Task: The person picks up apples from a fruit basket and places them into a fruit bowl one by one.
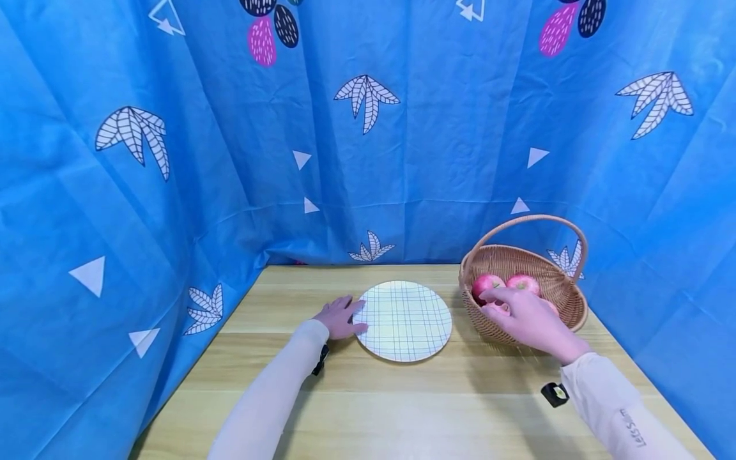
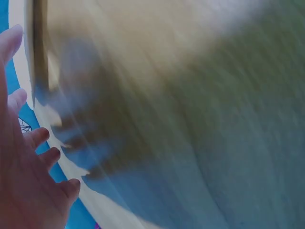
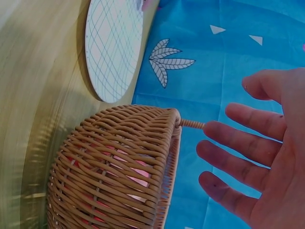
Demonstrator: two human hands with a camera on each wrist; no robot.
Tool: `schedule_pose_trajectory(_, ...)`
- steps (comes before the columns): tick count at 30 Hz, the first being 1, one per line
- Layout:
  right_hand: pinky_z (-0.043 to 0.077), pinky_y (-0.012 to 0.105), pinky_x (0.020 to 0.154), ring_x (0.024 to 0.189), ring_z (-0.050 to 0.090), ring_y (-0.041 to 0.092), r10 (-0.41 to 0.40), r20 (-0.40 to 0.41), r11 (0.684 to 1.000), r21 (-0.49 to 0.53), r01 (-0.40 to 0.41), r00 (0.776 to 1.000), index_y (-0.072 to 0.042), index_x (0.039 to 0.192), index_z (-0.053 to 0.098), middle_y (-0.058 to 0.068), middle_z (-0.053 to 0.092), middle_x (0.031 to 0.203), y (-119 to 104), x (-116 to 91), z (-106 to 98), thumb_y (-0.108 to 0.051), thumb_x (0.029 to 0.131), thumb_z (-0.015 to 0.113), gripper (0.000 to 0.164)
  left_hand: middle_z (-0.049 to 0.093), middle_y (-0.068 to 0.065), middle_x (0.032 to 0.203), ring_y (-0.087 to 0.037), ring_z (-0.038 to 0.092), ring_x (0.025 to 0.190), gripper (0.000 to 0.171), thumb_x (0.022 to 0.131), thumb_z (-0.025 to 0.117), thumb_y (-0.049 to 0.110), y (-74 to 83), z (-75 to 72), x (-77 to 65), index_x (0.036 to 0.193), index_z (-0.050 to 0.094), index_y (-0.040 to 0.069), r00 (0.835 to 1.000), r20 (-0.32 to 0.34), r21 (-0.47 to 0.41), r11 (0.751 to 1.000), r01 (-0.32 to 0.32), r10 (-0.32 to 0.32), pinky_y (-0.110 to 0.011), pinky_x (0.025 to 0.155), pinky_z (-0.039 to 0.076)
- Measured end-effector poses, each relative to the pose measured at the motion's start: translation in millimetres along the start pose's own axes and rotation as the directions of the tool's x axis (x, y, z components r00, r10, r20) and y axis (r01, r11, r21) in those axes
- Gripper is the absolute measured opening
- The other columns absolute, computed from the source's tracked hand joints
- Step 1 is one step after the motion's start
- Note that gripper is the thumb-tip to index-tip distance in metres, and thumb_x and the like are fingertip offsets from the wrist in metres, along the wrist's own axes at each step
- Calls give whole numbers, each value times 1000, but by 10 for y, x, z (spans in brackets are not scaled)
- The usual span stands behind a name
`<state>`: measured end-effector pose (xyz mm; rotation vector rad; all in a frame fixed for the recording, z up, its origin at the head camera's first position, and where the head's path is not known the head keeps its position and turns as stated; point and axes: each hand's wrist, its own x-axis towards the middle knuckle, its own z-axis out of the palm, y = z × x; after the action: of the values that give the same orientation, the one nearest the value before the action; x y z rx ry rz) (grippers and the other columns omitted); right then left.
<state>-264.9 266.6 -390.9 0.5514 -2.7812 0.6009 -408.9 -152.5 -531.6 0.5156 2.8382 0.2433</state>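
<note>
A round white plate (image 1: 402,322) with a blue grid pattern lies on the table. At its left edge is my left hand (image 1: 339,317), fingers spread, fingertips right at the rim. The left wrist view shows the same hand (image 2: 33,143) with loosely bent fingers and nothing in the palm. My right hand (image 1: 529,316) is over the front of a wicker basket (image 1: 489,327) that contains several red apples (image 1: 487,284). In the right wrist view the right hand (image 3: 262,148) has its fingers extended and apart, holding nothing, beside the basket rim (image 3: 175,119).
The basket's arched handle (image 1: 529,217) rises above its opening at the table's back right. Blue patterned curtain (image 1: 368,172) hangs behind and along both sides of the wooden table (image 1: 379,415). Each wrist wears a dark strap device (image 1: 554,394).
</note>
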Motion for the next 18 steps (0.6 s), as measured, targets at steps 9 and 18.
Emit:
schedule_pose_trajectory(9,44,35,64,79,52,19,-21,-9,999,-29,21,1000,-20,114,74,-4,57,76,106,32,-56,-33,96,68,23,11,-12,170,-37,9,156,91,87,36,85,-90,54,48,162,17,38,999,18,25,999,-29,29,-62,123,12)
schedule_pose_trajectory(18,53,48,82,94,64,24,22,-7,1000,3,-22,1000,-15,123,72,4,71,103,214,79,-135,-46,100,60,41,12,-12,170,-38,10,156,88,89,39,82,-54,23,25,161,18,38,999,22,27,999,-25,24,-62,122,12)
